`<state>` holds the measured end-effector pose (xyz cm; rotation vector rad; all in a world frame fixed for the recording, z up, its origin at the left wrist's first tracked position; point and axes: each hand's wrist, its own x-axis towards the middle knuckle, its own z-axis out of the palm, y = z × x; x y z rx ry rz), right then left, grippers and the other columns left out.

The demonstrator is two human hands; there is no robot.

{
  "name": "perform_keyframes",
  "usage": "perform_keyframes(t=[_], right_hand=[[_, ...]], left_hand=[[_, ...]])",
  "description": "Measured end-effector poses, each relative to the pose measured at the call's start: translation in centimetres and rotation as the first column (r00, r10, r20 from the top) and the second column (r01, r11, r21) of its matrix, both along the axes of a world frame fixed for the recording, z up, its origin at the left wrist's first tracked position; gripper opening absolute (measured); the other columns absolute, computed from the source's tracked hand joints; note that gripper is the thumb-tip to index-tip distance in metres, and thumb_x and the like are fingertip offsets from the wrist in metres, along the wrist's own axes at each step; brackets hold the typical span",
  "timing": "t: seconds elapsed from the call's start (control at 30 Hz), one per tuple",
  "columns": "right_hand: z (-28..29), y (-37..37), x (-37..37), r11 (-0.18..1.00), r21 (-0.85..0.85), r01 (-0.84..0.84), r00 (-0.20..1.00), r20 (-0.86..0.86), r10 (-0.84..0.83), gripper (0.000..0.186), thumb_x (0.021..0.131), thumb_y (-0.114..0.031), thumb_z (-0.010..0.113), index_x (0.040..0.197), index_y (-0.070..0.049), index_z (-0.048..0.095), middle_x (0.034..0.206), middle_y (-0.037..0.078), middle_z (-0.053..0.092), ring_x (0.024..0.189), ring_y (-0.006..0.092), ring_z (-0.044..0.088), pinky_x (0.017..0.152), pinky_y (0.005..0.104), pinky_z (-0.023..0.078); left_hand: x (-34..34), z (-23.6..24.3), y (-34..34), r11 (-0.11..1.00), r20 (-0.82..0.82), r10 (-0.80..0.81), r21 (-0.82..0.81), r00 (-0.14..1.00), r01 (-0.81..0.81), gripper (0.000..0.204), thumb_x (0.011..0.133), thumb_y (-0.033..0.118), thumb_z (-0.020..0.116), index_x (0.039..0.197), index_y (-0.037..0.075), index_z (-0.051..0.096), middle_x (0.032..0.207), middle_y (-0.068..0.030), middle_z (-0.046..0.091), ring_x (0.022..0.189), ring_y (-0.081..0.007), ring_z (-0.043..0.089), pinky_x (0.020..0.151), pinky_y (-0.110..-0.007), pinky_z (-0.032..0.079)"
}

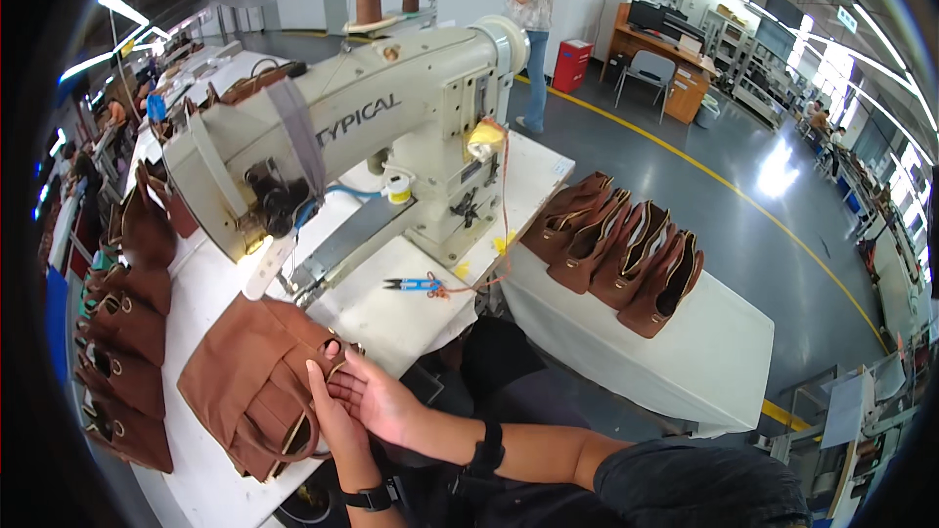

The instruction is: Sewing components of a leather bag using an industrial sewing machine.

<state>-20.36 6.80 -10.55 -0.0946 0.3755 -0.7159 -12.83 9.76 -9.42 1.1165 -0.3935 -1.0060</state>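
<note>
A brown handbag [249, 357] lies on the white table in front of the sewing machine, its looped handle [279, 445] toward me. My left hand [339, 420] grips the bag's near right side, beside the handle. Close against it, my right hand [383, 403] has its fingers curled at the bag's edge by the gold zipper end. The two hands overlap, and some fingertips are hidden. Beyond the bag stands the cream sewing machine [342, 108], its needle area just above the bag's far edge. Blue-handled thread snips [416, 285] lie on the machine bed, to the right.
Several brown handbags [636, 264] stand in a row on the white side table [724, 352] at right. More finished-looking bags [132, 362] line the left edge. Thread cones [369, 2] top the machine. A person [533, 29] stands beyond it, near a red box [572, 66].
</note>
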Motion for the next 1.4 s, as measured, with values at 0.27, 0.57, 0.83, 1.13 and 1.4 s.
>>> perform_keyframes(t=[0.27, 0.57, 0.83, 1.13, 1.4], right_hand=[[-0.3, 0.7, -0.3, 0.994, -0.068, 0.08, 0.995, 0.061, -0.076, 0.026, 0.106, -0.033, 0.059, 0.117, -0.01, 0.067, 0.104, 0.0, 0.073, 0.076, 0.0139, 0.064, 0.071, 0.0307, 0.053], [0.6, 1.9, -2.5, 0.997, -0.069, 0.045, 0.997, -0.052, -0.049, 0.038, 0.108, -0.039, 0.05, 0.128, -0.01, 0.063, 0.112, 0.005, 0.069, 0.087, 0.0149, 0.062, 0.081, 0.0322, 0.05], [0.4, 1.7, -3.5, 0.962, -0.271, -0.023, 0.974, -0.223, -0.039, 0.035, 0.108, -0.034, 0.051, 0.127, -0.006, 0.063, 0.101, 0.007, 0.071, 0.078, 0.0137, 0.063, 0.072, 0.0288, 0.049], [0.8, 0.2, -3.4, 0.855, -0.452, -0.255, 0.912, -0.406, 0.057, 0.041, 0.107, -0.028, 0.055, 0.138, -0.001, 0.056, 0.117, 0.012, 0.07, 0.086, 0.0166, 0.067, 0.075, 0.0306, 0.053], [2.7, -7.6, -6.1, 0.442, -0.777, -0.448, 0.78, -0.581, -0.232, 0.036, 0.105, -0.02, 0.06, 0.134, 0.0, 0.063, 0.109, 0.009, 0.073, 0.085, 0.0103, 0.066, 0.076, 0.0247, 0.053]], left_hand=[[1.3, -0.6, 2.4, 0.995, -0.049, 0.015, -0.097, 0.999, -0.02, 0.044, 0.108, 0.04, 0.054, 0.119, 0.001, 0.071, 0.109, -0.0035, 0.074, 0.083, -0.0063, 0.062, 0.068, -0.02, 0.045], [0.3, 0.9, 2.9, 0.988, -0.109, 0.024, -0.151, 0.994, -0.04, 0.037, 0.108, 0.021, 0.051, 0.133, -0.005, 0.06, 0.128, -0.0143, 0.068, 0.118, -0.0241, 0.064, 0.103, -0.037, 0.049], [0.5, 3.0, 4.2, 0.96, -0.077, 0.034, -0.276, 0.996, -0.054, 0.047, 0.108, 0.036, 0.052, 0.138, 0.0, 0.055, 0.125, -0.0168, 0.07, 0.118, -0.0261, 0.066, 0.103, -0.038, 0.05], [2.9, 2.3, 2.9, 0.894, -0.333, 0.187, -0.333, 0.924, -0.301, 0.049, 0.109, 0.041, 0.051, 0.135, -0.001, 0.053, 0.136, -0.0169, 0.06, 0.122, -0.0322, 0.061, 0.111, -0.047, 0.049], [7.9, 2.3, -1.7, 0.873, -0.449, 0.207, -0.317, 0.869, -0.371, 0.053, 0.109, 0.043, 0.046, 0.141, 0.002, 0.048, 0.142, -0.0173, 0.056, 0.129, -0.0351, 0.057, 0.113, -0.056, 0.047]])
